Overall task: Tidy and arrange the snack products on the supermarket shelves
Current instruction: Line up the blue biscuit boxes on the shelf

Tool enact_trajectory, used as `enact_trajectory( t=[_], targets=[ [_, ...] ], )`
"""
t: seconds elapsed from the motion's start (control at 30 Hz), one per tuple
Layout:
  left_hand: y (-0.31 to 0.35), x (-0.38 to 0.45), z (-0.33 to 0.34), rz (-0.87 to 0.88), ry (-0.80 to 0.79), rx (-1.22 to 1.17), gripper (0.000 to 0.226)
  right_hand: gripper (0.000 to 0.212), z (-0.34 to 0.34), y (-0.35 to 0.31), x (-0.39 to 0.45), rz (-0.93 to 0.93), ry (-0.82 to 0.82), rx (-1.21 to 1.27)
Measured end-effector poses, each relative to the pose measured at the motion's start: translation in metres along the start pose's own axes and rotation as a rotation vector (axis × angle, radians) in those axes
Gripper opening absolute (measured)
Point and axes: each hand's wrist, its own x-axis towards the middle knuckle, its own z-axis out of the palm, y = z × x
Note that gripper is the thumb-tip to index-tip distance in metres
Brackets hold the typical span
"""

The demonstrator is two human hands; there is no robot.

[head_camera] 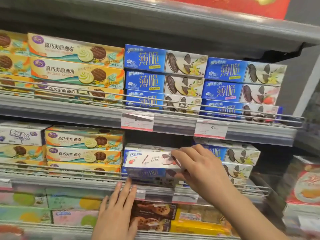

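A white and blue Oreo box (149, 161) sits tilted on the middle shelf, its white top face turned toward me, above the wire rail. My right hand (195, 168) grips its right end, fingers over the top and thumb underneath. My left hand (117, 208) reaches up from below with straight fingers, the fingertips touching the shelf edge just under the box's left end. Blue Oreo thin boxes (164, 75) are stacked on the upper shelf. More blue Oreo boxes (237, 155) stand to the right of the held one.
Yellow sandwich-cookie boxes (78, 66) fill the left of the upper shelf, and more yellow boxes (83, 149) fill the middle shelf's left. Price tags (137, 122) hang on the shelf edge. Brown cookie boxes (152, 215) lie on the lower shelf. Red-and-white packs (304, 187) stand at far right.
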Motion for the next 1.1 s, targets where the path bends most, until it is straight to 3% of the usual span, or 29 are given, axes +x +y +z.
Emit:
enact_trajectory(
  t=[0.07,0.23,0.27,0.33,0.43,0.53,0.8,0.93,1.1],
  targets=[
    [0.005,-0.001,-0.031,-0.008,-0.019,0.002,0.080,0.064,-0.006,0.006,-0.010,0.000,0.013,0.026],
    [0.021,-0.019,-0.107,-0.154,0.364,-0.061,0.021,0.041,-0.024,0.022,-0.032,-0.006,0.005,0.054],
    [0.026,-0.019,-0.119,-0.169,0.473,-0.064,0.020,0.039,-0.027,0.025,-0.036,-0.013,0.003,0.065],
    [0.040,-0.018,-0.138,-0.096,0.571,-0.069,0.040,0.039,-0.033,0.030,-0.042,-0.031,0.000,0.094],
    [0.071,-0.011,-0.151,0.103,0.458,-0.003,0.078,0.045,-0.045,0.035,-0.047,-0.050,-0.007,0.136],
    [0.091,0.003,-0.150,0.124,0.323,0.054,0.097,0.053,-0.061,0.043,-0.047,-0.080,-0.010,0.203],
    [0.099,0.016,-0.151,0.178,0.369,-0.068,0.076,0.046,-0.098,0.066,-0.033,-0.220,-0.039,0.235],
    [0.069,0.023,-0.152,0.236,0.509,-0.047,0.066,0.045,-0.125,0.102,-0.007,-0.109,0.122,0.219],
    [0.027,0.039,-0.164,0.334,0.542,-0.016,0.063,0.034,-0.144,0.165,0.037,0.085,0.359,-0.020]
  ],
)
